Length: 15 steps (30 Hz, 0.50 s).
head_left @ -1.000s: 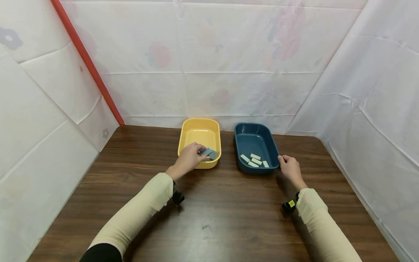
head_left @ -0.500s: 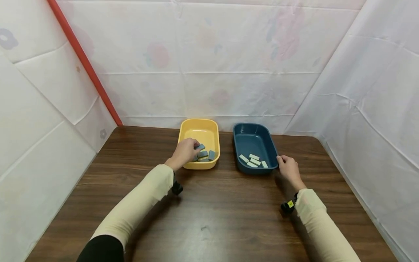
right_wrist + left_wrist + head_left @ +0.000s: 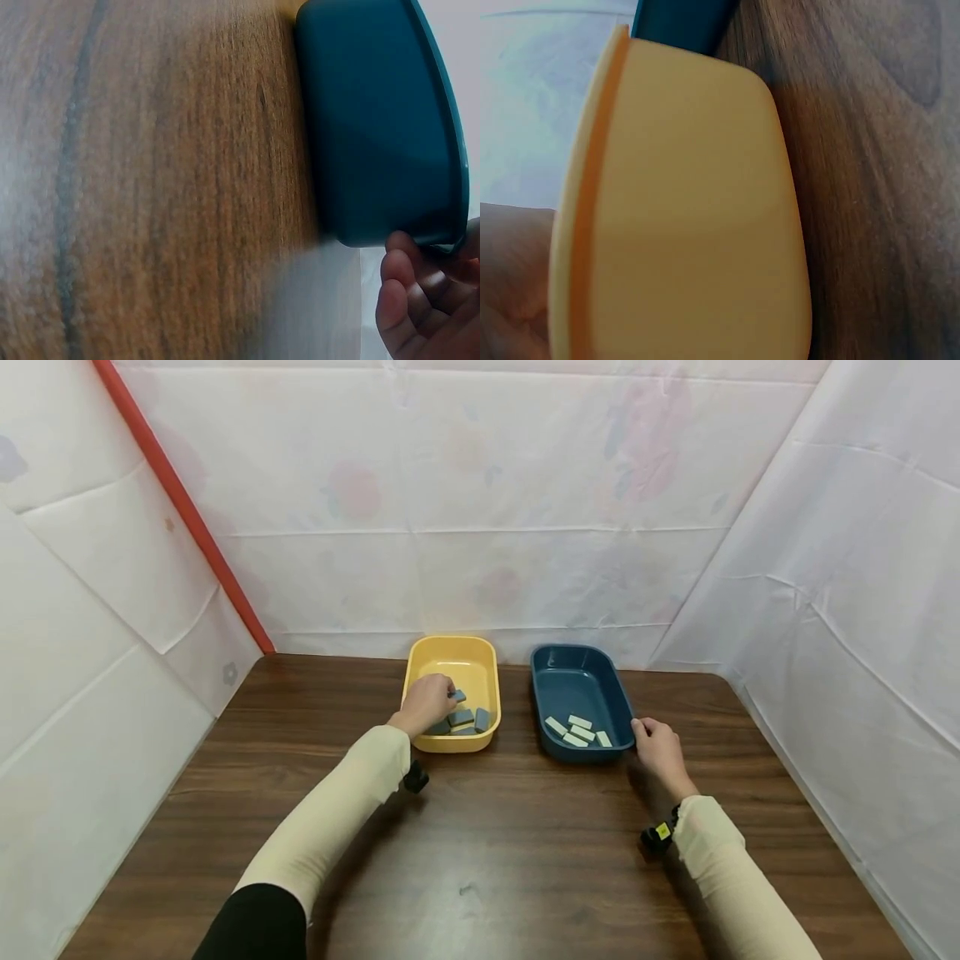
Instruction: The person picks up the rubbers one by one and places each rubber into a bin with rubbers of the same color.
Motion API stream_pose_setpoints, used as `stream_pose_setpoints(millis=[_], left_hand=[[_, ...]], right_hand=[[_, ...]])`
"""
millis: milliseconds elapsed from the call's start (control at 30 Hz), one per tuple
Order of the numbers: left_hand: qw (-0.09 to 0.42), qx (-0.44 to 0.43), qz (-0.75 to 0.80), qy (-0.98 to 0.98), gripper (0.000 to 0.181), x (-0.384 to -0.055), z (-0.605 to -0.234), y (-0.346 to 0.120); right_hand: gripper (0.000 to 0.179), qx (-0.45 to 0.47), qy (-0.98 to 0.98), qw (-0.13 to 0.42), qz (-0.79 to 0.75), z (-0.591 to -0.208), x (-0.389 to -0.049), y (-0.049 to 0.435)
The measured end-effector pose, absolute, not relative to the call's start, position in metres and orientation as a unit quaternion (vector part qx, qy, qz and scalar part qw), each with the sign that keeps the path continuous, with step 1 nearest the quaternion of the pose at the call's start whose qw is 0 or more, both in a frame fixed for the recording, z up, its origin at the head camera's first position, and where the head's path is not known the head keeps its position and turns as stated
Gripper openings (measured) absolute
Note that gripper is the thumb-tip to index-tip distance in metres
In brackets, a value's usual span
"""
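Note:
My left hand [image 3: 427, 703] reaches over the near left side of the yellow tray [image 3: 491, 681] and pinches a grey-blue rectangular tile [image 3: 458, 695]. Below it, several more grey-blue tiles [image 3: 462, 717] lie at the tray's near end. In the left wrist view the tray's outer wall [image 3: 690, 202] hides the fingertips, and only part of the hand shows. On the other side, my right hand [image 3: 660, 756] grips the rim of the dark blue tray [image 3: 581, 658] at its near right corner. Several pale tiles [image 3: 579, 732] lie loose in that tray's near end.
Both trays stand side by side at the back of the brown wooden table [image 3: 525, 852], with a narrow gap between them. A white patterned sheet [image 3: 480, 510] hangs close behind them and along both sides. A red strip [image 3: 187, 510] runs up the left corner.
My left hand has drawn back leftward and slightly away within the yellow tray, uncovering the grey-blue tiles there. The right hand keeps its grip on the blue tray. The head view has shifted slightly.

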<state>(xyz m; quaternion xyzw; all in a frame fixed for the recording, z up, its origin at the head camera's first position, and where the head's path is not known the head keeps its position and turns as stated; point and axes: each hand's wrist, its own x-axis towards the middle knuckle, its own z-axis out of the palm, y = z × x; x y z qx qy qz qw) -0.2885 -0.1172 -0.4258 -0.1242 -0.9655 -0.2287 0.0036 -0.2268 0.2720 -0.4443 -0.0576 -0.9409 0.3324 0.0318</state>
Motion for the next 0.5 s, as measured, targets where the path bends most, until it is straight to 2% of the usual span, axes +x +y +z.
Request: stream_pose_setpoints(millis=[500], left_hand=[[-0.022,-0.103,-0.234,-0.967,0.017,-0.304,-0.442,-0.116]], right_hand=[[0.045,-0.047,-0.945,0.044,0.322,-0.444,-0.224,0.272]])
